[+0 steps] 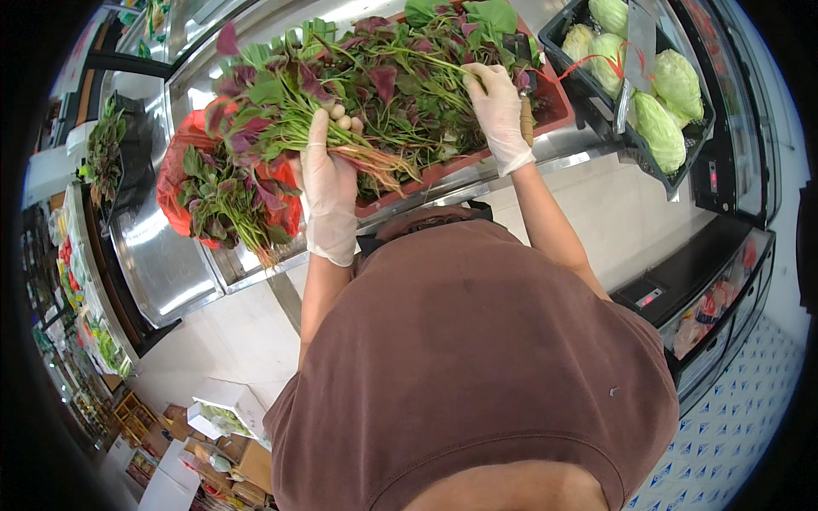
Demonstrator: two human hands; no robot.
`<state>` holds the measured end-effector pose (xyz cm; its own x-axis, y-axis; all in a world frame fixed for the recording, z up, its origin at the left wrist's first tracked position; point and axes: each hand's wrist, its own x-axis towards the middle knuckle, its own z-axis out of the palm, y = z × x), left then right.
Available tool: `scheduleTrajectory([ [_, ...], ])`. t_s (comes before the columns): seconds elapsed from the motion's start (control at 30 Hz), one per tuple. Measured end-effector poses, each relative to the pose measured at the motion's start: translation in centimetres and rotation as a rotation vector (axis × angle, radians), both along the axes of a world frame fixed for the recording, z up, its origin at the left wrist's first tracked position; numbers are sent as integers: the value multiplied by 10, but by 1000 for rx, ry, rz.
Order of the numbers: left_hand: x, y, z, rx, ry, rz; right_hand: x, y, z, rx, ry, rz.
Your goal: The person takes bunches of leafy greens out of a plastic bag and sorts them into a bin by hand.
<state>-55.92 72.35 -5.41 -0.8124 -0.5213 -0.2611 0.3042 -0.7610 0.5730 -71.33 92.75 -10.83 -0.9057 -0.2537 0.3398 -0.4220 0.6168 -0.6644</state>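
My left hand (pixel 329 172), in a thin whitish glove, is closed around a bunch of red amaranth (pixel 275 128) with its pinkish roots pointing right. My right hand (pixel 497 108), gloved too, pinches a long green amaranth stem (pixel 441 62) between thumb and fingers. Beneath both hands is a red plastic crate (pixel 553 105) heaped with loose amaranth (pixel 409 89). Left of my left hand, a red plastic bag (pixel 176 166) has another amaranth bunch (pixel 233 204) in it or on it. A tool with a wooden handle (pixel 526 121) lies at the crate's right side, beside my right hand.
A dark crate (pixel 696 144) of cabbages (pixel 658 131) stands at the right, with a metal blade-like piece (pixel 641 45) and red string on it. The steel counter (pixel 169 268) extends left towards a black crate (pixel 131 153) beside more leafy greens. Display cases stand at the right.
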Motion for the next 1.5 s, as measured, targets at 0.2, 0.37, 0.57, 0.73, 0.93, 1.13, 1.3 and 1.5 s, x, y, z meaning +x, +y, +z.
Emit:
scheduleTrajectory([
  [0.2, -6, 22, -23, 77, -167, -171, 26, -20, 21, -339, -304, 159],
  [0.37, -20, 32, -41, 33, -220, -210, 69, -39, 24, -45, -6, 460],
  [0.57, -11, -1, -31, 142, -150, -178, 29, -10, 5, 258, 71, 123],
  [0.73, -6, -1, -2, 38, -4, -138, 7, -3, -20, 324, 58, 157],
  [0.93, -2, -3, -11, -21, -105, -94, 8, 0, -7, -380, -349, 54],
  [1.13, -9, 33, -39, 7, -294, -128, 66, -38, 23, -192, -205, 466],
  [1.3, -2, 19, -32, 5, -303, -128, 38, -32, -1, 186, 39, 212],
  [1.5, 6, 2, -25, 9, -279, -84, 12, -30, -26, 594, 265, 236],
])
